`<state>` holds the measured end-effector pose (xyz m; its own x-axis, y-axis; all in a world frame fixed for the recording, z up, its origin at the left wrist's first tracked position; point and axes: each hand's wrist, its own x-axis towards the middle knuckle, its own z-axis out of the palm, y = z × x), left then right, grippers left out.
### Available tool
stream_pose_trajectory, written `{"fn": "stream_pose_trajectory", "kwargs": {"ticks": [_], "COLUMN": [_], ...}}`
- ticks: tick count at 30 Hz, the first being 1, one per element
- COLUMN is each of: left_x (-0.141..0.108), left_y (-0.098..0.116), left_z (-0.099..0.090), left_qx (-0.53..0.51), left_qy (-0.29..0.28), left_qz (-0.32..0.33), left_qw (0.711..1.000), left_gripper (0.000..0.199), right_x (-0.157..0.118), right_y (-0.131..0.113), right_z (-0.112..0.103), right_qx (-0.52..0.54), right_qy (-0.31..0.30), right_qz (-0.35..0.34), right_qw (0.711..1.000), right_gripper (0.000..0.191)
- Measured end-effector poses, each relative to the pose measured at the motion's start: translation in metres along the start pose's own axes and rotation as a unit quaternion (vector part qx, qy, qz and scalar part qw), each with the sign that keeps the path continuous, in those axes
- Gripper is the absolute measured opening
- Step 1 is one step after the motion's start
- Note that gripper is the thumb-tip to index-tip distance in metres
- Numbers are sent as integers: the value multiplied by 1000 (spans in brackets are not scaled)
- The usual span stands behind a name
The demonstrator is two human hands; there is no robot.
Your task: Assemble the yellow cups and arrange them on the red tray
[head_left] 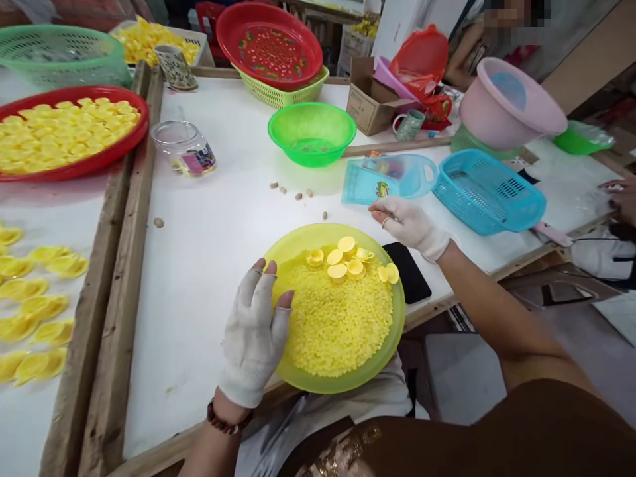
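A yellow basin point(342, 384) at the table's front edge holds many small yellow pellets point(342, 324). Several small yellow cup-shaped plastic pieces point(337, 272) lie on the pellets toward the far side. My left hand point(256, 328), in a white fingerless glove, is at the basin's left rim with fingers apart and nothing in them. My right hand point(410, 225), gloved the same way, is beyond the basin's far right rim, by the near edge of a light blue scoop-like tray point(360, 179). Its fingers are drawn together; whatever they may hold is hidden.
A black phone-like slab point(410, 278) lies right of the basin. Beyond are a green bowl point(312, 136), a blue basket point(489, 192), a clear jar point(183, 146) and several nut-like bits point(299, 197). Leftward, a red tray point(74, 171) of yellow pieces sits past a wooden rail point(122, 265).
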<state>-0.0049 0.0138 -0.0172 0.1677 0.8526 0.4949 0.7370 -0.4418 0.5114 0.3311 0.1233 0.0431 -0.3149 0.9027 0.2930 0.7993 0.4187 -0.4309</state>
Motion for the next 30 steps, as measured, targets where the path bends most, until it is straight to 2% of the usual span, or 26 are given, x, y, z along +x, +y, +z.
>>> {"fn": "stream_pose_trajectory", "kwargs": {"ticks": [3, 5, 8, 10, 13, 15, 18, 21, 23, 24, 27, 28, 30], "left_x": [1, 3, 5, 3, -4, -8, -10, -10, -9, -8, -4, -3, 0], "left_y": [-1, 0, 6, 11, 20, 27, 37, 39, 37, 35, 34, 34, 36], "left_z": [0, -1, -2, -4, -8, -8, -6, -9, -15, -19, -30, -31, -31], "left_qx": [33, 50, 73, 82, 60, 2, -131, -242, -312, -355, -476, -499, -503], "left_qy": [-30, -47, -57, -53, -26, -10, 5, 44, 60, 59, 41, 28, -1], "left_qz": [4, 6, -3, -14, -10, 8, 7, -95, -187, -225, -301, -311, -310], "left_qw": [999, 998, 996, 995, 998, 1000, 991, 965, 930, 906, 825, 808, 807], "left_gripper": [44, 43, 37, 33, 32, 37, 42, 36, 41, 45, 44, 42, 39], "right_x": [-22, -29, -31, -29, -26, -24, -26, -36, -45, -50, -69, -75, -85], "right_y": [-21, -40, -68, -82, -90, -91, -95, -105, -112, -116, -125, -127, -130], "right_z": [10, 17, 29, 36, 46, 51, 59, 68, 77, 82, 96, 100, 104], "right_qx": [12, -27, -118, -175, -210, -147, 44, 151, 163, 154, 94, 77, 52], "right_qy": [-1, -46, -143, -181, -177, -130, -79, -93, -117, -141, -207, -221, -239], "right_qz": [-64, -123, -209, -233, -230, -222, -172, -44, -19, -46, -188, -221, -246], "right_qw": [998, 991, 960, 939, 934, 955, 981, 983, 980, 977, 955, 947, 938], "right_gripper": [27, 25, 22, 17, 22, 22, 16, 16, 21, 25, 30, 26, 17]}}
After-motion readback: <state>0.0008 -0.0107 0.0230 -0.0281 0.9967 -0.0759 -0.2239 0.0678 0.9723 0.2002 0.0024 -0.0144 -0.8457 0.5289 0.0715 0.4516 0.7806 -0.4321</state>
